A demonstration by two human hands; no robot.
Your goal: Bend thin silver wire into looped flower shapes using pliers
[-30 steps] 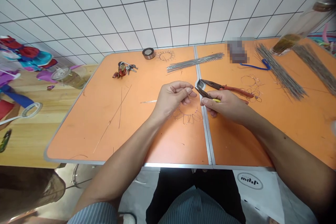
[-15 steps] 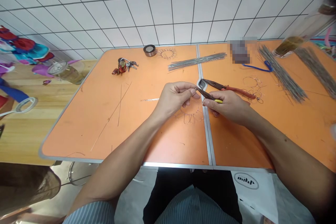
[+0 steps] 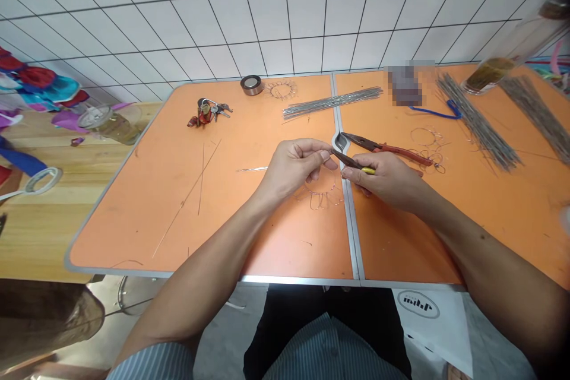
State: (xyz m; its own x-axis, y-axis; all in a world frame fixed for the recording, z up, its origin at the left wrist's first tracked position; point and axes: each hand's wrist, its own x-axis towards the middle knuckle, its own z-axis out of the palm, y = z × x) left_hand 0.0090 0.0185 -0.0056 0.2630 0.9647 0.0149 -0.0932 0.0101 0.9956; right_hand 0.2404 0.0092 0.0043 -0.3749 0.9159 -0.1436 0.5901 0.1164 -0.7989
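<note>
Three rings look looped: far ring (image 3: 281,98) by desk's (image 3: 289,243) far edge, side ring (image 3: 426,128) farther right, near ring (image 3: 319,193) beside left hand (image 3: 291,163). Its grip pinches apparent fine wire (image 3: 332,151); right hand's (image 3: 385,175) clenches pliers (image 3: 347,160). Bundle (image 3: 332,104) looks unworked.

"What lies along the orange table's (image 3: 294,255) far side?"

"A tape roll (image 3: 252,85), a looped wire ring (image 3: 281,91) beside it; keys (image 3: 217,110) farther left; a silvery wire bundle (image 3: 332,103) across the metal seam (image 3: 350,219)."

"And nearer?"

"Two thin wires (image 3: 182,205), crossed, at left; a petalled wire ring (image 3: 319,193) just left of the seam; red-handled pliers (image 3: 398,152) mostly right of it; a grey wire bundle (image 3: 483,127) farther right, near a blue strip (image 3: 455,109)."
</note>
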